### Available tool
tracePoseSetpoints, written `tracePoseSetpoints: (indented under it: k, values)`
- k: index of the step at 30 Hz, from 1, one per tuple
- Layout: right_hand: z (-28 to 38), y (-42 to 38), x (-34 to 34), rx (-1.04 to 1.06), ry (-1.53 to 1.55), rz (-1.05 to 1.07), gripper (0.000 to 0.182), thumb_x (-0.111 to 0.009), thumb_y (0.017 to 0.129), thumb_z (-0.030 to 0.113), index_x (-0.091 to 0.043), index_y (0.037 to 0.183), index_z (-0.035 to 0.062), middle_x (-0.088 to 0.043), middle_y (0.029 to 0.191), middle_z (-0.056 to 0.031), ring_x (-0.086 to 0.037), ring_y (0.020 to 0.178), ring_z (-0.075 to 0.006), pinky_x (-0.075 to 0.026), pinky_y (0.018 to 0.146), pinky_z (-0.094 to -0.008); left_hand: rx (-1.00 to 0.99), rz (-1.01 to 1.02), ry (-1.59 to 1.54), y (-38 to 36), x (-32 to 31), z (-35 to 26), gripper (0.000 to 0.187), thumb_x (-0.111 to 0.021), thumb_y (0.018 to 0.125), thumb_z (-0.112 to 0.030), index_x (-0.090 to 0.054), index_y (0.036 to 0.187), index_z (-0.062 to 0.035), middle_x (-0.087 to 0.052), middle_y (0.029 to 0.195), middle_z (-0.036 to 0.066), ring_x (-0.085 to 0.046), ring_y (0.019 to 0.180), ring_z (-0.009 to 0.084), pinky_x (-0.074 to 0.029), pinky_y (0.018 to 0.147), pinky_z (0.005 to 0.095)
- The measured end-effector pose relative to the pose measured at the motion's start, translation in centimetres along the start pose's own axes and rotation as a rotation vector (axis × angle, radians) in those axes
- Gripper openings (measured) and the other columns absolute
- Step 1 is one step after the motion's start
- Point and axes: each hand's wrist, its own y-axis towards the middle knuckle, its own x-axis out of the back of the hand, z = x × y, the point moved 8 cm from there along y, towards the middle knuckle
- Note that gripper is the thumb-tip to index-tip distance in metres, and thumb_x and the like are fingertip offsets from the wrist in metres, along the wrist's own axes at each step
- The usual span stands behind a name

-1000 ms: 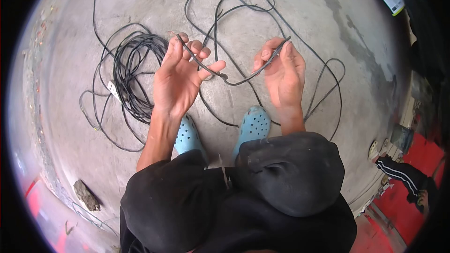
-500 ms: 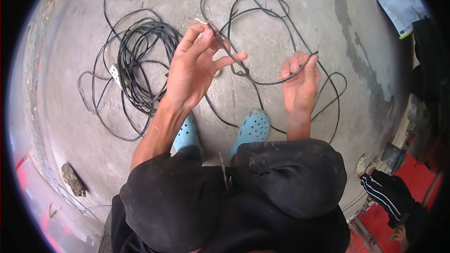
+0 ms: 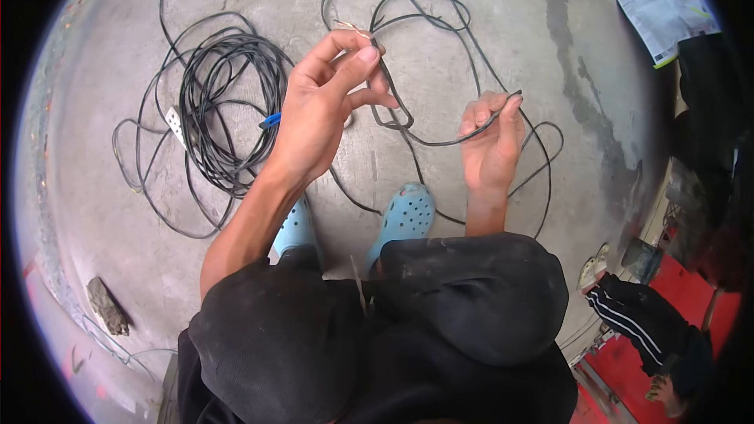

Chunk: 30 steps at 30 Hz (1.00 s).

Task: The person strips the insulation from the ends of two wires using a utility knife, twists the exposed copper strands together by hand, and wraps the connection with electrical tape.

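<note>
A black electric cable [image 3: 440,143] runs between my two hands above the concrete floor. My left hand [image 3: 334,90] pinches one end between thumb and fingers, and thin bare copper strands [image 3: 350,27] stick out past the fingertips. Below that grip the cable bends through a small loose loop [image 3: 400,121]. In my right hand [image 3: 491,141], the other black end is held between thumb and fingers, its cut tip just above the thumb. Beside my left forearm lies a big coil of black cable [image 3: 228,110], with a white socket strip [image 3: 176,124] at its left side.
Loose cable loops [image 3: 420,12] spread over the floor ahead. A blue-handled tool [image 3: 271,120] lies on the coil's right side. Light blue clogs [image 3: 408,212] are on my feet. A stone-like chunk [image 3: 107,306] lies at left; a person in striped trousers [image 3: 628,322] is at lower right.
The whole view has shifted slightly, floor items moving left. My left hand has come a little nearer the right one, and the blue-handled tool now shows behind the left wrist. Both grips stay.
</note>
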Motion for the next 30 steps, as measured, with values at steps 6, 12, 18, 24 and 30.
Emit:
tracePoseSetpoints:
  k: [6,12,18,24,30]
  values:
    - [-0.7,0.0,0.3,-0.079,0.088,-0.008,0.034,-0.047,0.108,0.040,-0.056,0.093,0.0105,-0.055,0.076,-0.0019,-0.058,0.068,-0.0164,-0.045,0.055,-0.0298,0.007,0.026,0.013,0.1,-0.3,0.3,0.016,-0.058,0.103,-0.019,-0.060,0.113,-0.0068,-0.060,0.092,0.002,-0.063,0.089,0.0128,-0.058,0.082,0.0389]
    - [-1.7,0.5,0.4,-0.181,0.394,0.006,0.030,-0.051,0.106,0.040,-0.054,0.099,0.0118,-0.054,0.084,-0.0002,-0.058,0.081,-0.0131,-0.050,0.064,-0.0230,0.077,0.403,0.437,-0.1,-2.3,3.7,0.028,-0.061,0.100,-0.013,-0.059,0.125,-0.0018,-0.070,0.107,0.009,-0.064,0.103,0.0152,-0.048,0.097,0.0332]
    - [-1.1,0.3,2.8,-0.076,0.315,-0.284,0.024,-0.056,0.104,0.033,-0.056,0.102,0.0089,-0.056,0.092,-0.0016,-0.060,0.087,-0.0114,-0.055,0.072,-0.0180,0.239,0.360,0.317,-1.0,-1.3,8.6,0.013,-0.063,0.100,-0.011,-0.065,0.104,0.0016,-0.070,0.086,0.007,-0.060,0.076,0.0089,-0.049,0.070,0.0238]
    - [0.9,0.1,3.6,0.142,0.027,-0.418,0.032,-0.060,0.103,0.036,-0.058,0.101,0.0037,-0.060,0.094,-0.0054,-0.065,0.087,-0.0171,-0.058,0.077,-0.0271,0.143,0.190,0.525,-0.6,0.0,8.3,0.016,-0.065,0.100,-0.014,-0.066,0.096,0.0008,-0.064,0.074,0.000,-0.048,0.064,0.0025,-0.039,0.058,0.0220]
    - [3.7,1.1,2.7,0.439,-0.442,-0.384,0.027,-0.068,0.099,0.027,-0.066,0.098,0.0001,-0.067,0.097,-0.0085,-0.064,0.085,-0.0148,-0.053,0.080,-0.0279,0.205,0.297,0.550,-1.4,-0.6,9.3,0.020,-0.060,0.102,-0.018,-0.062,0.090,-0.0019,-0.051,0.072,-0.006,-0.041,0.061,0.0021,-0.034,0.055,0.0218]
